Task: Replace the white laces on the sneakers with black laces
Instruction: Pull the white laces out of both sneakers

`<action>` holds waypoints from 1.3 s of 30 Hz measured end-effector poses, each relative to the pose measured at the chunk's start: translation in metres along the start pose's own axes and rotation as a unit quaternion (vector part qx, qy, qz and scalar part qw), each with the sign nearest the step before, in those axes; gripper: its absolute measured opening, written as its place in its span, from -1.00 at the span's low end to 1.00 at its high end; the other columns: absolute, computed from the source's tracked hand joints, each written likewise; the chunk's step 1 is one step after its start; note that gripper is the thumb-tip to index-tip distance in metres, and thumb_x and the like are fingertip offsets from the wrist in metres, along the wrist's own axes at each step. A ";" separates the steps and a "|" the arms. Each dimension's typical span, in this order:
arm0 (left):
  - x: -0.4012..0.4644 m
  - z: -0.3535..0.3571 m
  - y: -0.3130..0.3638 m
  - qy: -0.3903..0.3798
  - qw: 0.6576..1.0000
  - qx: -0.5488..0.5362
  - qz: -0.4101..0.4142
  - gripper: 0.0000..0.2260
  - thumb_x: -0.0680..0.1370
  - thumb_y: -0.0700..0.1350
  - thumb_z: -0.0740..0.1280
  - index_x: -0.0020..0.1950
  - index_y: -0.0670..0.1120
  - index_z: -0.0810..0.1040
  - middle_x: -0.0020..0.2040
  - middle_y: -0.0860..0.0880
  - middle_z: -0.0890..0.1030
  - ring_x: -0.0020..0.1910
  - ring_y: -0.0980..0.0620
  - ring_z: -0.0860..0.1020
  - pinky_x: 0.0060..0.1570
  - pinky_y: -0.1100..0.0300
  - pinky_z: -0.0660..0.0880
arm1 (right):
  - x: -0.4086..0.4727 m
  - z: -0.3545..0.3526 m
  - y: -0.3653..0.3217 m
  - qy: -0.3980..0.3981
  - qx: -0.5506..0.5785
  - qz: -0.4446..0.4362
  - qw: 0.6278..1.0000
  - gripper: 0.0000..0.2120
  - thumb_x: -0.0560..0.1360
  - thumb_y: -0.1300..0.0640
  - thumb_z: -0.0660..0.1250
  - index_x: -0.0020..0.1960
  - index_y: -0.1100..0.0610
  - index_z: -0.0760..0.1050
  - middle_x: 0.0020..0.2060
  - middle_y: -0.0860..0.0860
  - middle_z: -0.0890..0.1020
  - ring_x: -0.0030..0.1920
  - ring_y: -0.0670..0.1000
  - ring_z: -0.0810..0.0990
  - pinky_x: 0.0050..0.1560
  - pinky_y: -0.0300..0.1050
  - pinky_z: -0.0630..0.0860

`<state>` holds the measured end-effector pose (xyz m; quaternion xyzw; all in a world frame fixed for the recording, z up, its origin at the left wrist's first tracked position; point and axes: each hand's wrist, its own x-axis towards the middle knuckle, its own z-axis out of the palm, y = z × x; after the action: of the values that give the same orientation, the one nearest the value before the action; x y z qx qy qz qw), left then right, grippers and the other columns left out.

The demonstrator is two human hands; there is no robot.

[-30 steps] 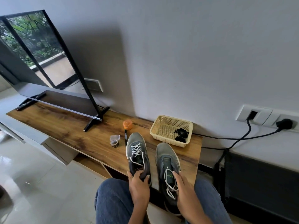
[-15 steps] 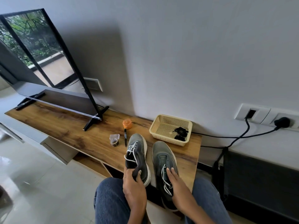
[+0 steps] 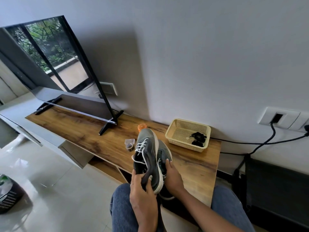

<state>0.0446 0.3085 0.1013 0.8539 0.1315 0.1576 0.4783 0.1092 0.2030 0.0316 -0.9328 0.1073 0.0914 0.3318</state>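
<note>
Nearest, two knees in blue jeans (image 3: 123,208) frame the bottom of the view, and both forearms reach forward between them. Left hand (image 3: 142,191) curls its fingers round the heel of the left sneaker (image 3: 148,158), thumb on one side and fingertips tucked into the collar, a ring on one finger. That sneaker is lifted and tilted onto its side, sole edge turned right, toe pointing away toward the wall. Its white laces (image 3: 141,148) are threaded through the eyelets, with a loose end trailing off the left side. Right hand (image 3: 173,178) grips the other sneaker (image 3: 164,154), fingers bent over its rim near the tongue; this shoe lies lower, partly hidden behind the lifted one, heel hanging off the front edge of the wooden shelf (image 3: 192,166).

Just beyond the shoes on the shelf sit a small clear box (image 3: 130,141) with a dark roll (image 3: 129,146) beside it, and an orange cap (image 3: 142,126) touching the line of the raised toe. To the right, against the wall, a cream basket (image 3: 177,129) holds the black laces (image 3: 198,138) in its right corner. Farther left stands a TV (image 3: 55,61) on black feet, its screen reflecting a window. A black cable (image 3: 260,143) runs from the basket side to a wall socket (image 3: 282,118).
</note>
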 end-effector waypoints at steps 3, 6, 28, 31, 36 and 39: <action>-0.006 -0.001 0.001 -0.010 1.000 -0.015 0.017 -0.75 0.50 -0.30 0.40 0.04 0.04 0.57 0.32 -0.09 0.53 0.21 -0.03 0.54 0.16 0.11 0.49 | 0.013 -0.006 -0.004 0.001 0.077 -0.014 0.997 -0.51 0.57 0.25 0.15 0.50 0.18 0.22 0.40 0.15 0.40 0.38 0.14 0.40 0.24 -0.08 0.37; -0.014 -0.003 0.005 -0.013 0.998 -0.025 0.053 -0.56 0.47 -0.33 0.42 0.06 0.22 0.46 0.30 -0.09 0.55 0.16 -0.02 0.56 0.10 0.15 0.51 | 0.005 -0.031 0.004 0.023 0.183 0.001 0.983 -0.64 0.49 0.34 0.22 0.26 0.17 0.54 0.10 0.09 0.64 0.13 0.09 0.59 0.07 -0.10 0.45; -0.104 0.065 -0.019 -0.294 0.895 0.240 0.235 -0.66 0.33 -0.07 0.10 -0.18 0.01 0.67 0.08 -0.01 0.68 0.02 -0.12 0.67 -0.35 0.24 0.57 | -0.103 -0.079 0.081 -0.067 0.354 0.149 0.921 -0.69 0.48 0.25 0.33 0.19 0.03 0.51 -0.01 -0.03 0.68 0.02 -0.07 0.64 0.12 -0.11 0.56; -0.106 0.074 -0.038 -0.292 0.896 0.228 0.245 -0.69 0.34 -0.08 0.13 -0.10 -0.03 0.64 0.08 0.01 0.63 0.02 -0.22 0.66 -0.25 0.20 0.59 | -0.099 -0.066 0.087 -0.048 0.295 0.150 0.942 -0.65 0.47 0.26 0.33 0.22 0.01 0.46 0.04 -0.05 0.64 0.06 -0.08 0.61 0.14 -0.13 0.54; -0.095 0.073 -0.042 -0.265 0.925 0.136 0.237 -0.72 0.46 0.19 0.26 0.06 0.07 0.53 0.15 0.13 0.51 0.17 0.07 0.44 -0.01 0.27 0.47 | -0.094 -0.057 0.082 0.110 0.227 0.130 0.959 -0.78 0.47 0.09 0.40 0.07 0.05 0.46 -0.05 -0.05 0.60 -0.02 -0.05 0.58 -0.04 -0.15 0.47; -0.086 0.064 -0.024 -0.216 0.960 0.087 0.153 -0.73 0.56 0.19 0.18 0.10 0.05 0.46 0.07 0.14 0.39 0.07 0.10 0.43 -0.04 0.24 0.41 | -0.091 -0.061 0.073 0.197 0.159 0.103 0.962 -0.83 0.45 -0.02 0.42 -0.04 0.02 0.49 -0.16 -0.13 0.56 -0.12 -0.09 0.55 -0.16 -0.14 0.47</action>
<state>-0.0102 0.2384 0.0370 0.9159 -0.0940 0.0290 0.3893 0.0085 0.1215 0.0562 -0.8512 0.2795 -0.0789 0.4371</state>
